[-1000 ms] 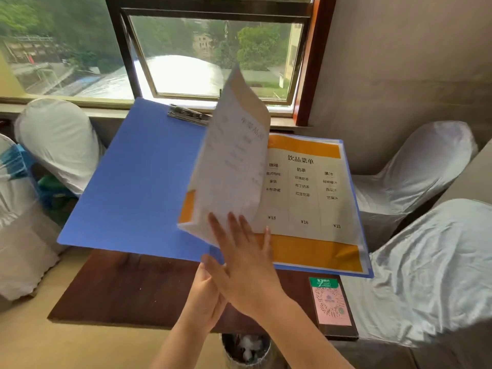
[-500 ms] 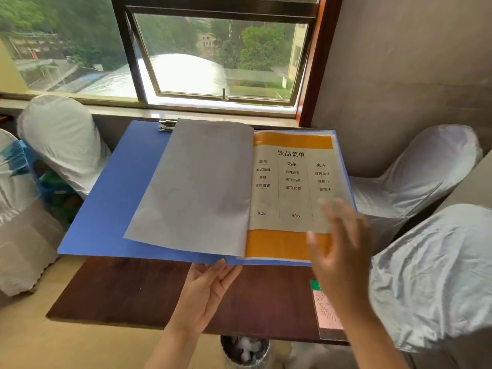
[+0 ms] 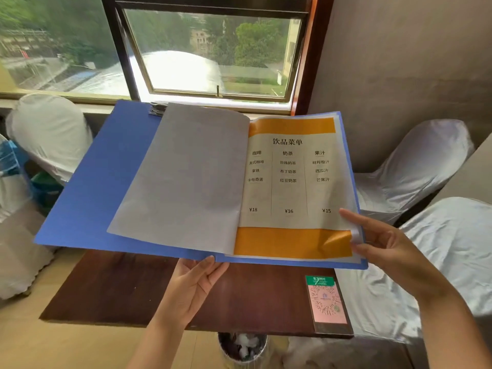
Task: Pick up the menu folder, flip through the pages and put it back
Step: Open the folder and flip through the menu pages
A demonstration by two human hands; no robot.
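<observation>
While the left grip (image 3: 194, 286), fingers flat, props the open folder (image 3: 101, 182) above the desk (image 3: 127, 288) under its near-far spine, the right grip (image 3: 391, 246) lightly pinches the near-right corner of the page (image 3: 292, 187), probably to turn it leftward.

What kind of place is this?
Probably a café or small restaurant: the menu folder is open at a drinks page with prices, a QR code card sits on the wooden table, and chairs in white covers stand around it.
</observation>
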